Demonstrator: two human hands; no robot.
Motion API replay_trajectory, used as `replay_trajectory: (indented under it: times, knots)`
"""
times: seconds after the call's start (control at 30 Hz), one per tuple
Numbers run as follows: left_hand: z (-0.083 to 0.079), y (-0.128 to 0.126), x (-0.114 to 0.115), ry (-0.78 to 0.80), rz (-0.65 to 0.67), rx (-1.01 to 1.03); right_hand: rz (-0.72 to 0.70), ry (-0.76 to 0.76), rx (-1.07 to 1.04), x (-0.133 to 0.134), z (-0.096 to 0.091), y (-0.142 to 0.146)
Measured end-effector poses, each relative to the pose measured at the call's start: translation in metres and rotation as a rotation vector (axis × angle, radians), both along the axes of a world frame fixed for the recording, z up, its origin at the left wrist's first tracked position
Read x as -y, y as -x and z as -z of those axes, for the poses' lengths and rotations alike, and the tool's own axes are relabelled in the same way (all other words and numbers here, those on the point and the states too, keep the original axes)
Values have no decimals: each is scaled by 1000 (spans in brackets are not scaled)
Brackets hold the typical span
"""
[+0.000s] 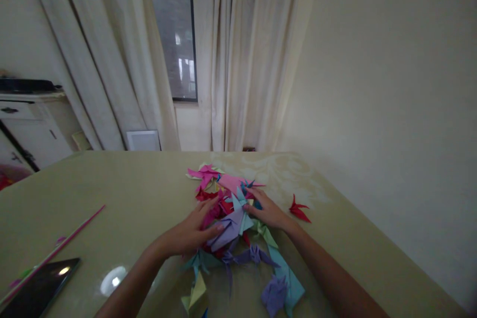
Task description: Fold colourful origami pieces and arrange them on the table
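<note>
A heap of folded paper cranes lies on the table between my two hands, in pink, red, lavender, light blue and green. My left hand (194,231) rests against the heap's left side, fingers stretched out, its thumb touching a lavender paper crane (229,228). On the right side, my right hand (266,208) lies against the heap with thumb and fingers apart, beside a light blue paper crane (240,206). Its fingertips are partly hidden among the cranes. A pink paper crane (204,174) sits at the far edge of the heap. Nearer me are a purple one (275,294) and a pale yellow one (196,294).
A lone red paper crane (299,209) lies right of my right hand. At the table's left, a thin pink stick (70,236) lies beside a dark, flat tablet-like device (42,288). The table (122,184) meets a wall on the right; curtains (257,59) hang behind it.
</note>
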State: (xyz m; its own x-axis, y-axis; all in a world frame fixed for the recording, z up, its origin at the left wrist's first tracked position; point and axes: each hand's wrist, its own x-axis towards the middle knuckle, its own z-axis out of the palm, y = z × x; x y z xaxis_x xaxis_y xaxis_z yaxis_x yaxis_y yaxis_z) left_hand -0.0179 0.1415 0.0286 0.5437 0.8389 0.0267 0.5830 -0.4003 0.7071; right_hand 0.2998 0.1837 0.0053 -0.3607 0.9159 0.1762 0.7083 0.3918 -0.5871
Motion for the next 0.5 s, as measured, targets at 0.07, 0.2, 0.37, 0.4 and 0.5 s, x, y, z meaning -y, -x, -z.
replay_trajectory:
  times: [0.07, 0.2, 0.37, 0.4, 0.5]
  knots:
    - [-12, -11, 10, 16, 92, -22, -63, -5, -12, 5, -11, 5]
    - [-17, -10, 12, -86, -8, 44, -14, -63, -13, 27, -50, 5]
    - [-1, 7, -21, -263, -269, -27, -182, 48, 93, 76, -83, 35]
    - [1, 9, -32, -278, -304, -54, -262, 57, 123, 86, -83, 44]
    - [3, 10, -76, -314, -420, -119, -487, -33, 192, 110, -66, 70]
